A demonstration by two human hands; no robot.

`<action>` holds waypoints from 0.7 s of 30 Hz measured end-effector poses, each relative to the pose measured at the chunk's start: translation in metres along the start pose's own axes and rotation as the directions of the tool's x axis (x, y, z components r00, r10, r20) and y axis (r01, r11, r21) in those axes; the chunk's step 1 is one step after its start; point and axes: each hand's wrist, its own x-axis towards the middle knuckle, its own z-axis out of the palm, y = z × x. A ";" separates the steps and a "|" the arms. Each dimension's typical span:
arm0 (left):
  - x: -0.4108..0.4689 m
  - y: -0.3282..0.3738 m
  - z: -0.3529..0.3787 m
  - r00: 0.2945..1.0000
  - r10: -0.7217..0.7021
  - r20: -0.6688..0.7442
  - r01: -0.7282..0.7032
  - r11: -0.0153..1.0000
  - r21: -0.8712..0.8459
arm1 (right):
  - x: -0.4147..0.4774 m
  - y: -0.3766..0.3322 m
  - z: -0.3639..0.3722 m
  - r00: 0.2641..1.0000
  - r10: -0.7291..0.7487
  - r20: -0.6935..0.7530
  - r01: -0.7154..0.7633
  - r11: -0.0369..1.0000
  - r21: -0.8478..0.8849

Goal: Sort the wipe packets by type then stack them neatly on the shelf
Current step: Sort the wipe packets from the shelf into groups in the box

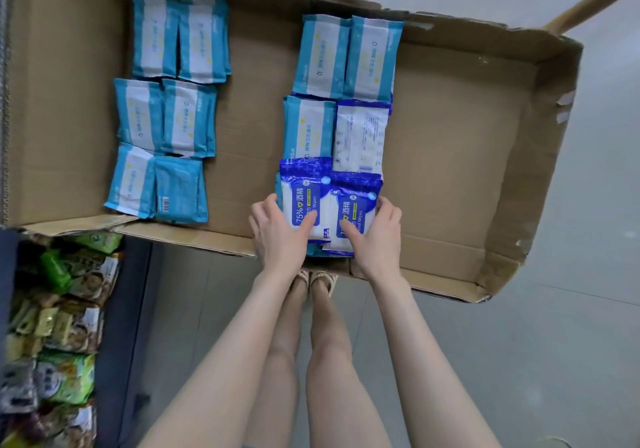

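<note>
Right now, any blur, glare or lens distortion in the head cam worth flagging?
Head view: strong wide-angle bowing, cardboard box edges curve. Green packets at lower left are smeared and soft. Centre is sharp: print on the dark blue packets between left hand and right hand reads clearly. Lighting soft, no hard glare.

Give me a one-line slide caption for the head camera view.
Both hands, left hand and right hand, press two dark blue wipe packets together in a cardboard box.

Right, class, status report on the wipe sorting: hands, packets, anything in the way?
Left hand and right hand each pressed on a dark blue alcohol wipe packet. Light blue packets grouped left in cardboard box. Nothing in the way.
</note>
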 end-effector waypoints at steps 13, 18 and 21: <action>0.022 -0.022 -0.015 0.980 0.002 0.197 0.045 0.971 -0.234 | 0.007 0.007 0.005 0.972 0.234 -0.010 -0.208 0.883 0.420; 0.015 -0.025 -0.011 0.986 0.068 0.154 -0.048 0.990 -0.131 | 0.003 0.007 0.001 0.980 0.193 0.042 -0.182 0.803 0.568; 0.016 -0.021 -0.010 0.979 0.087 0.182 -0.054 0.982 -0.179 | 0.001 0.007 -0.001 0.975 0.210 0.076 -0.213 0.774 0.596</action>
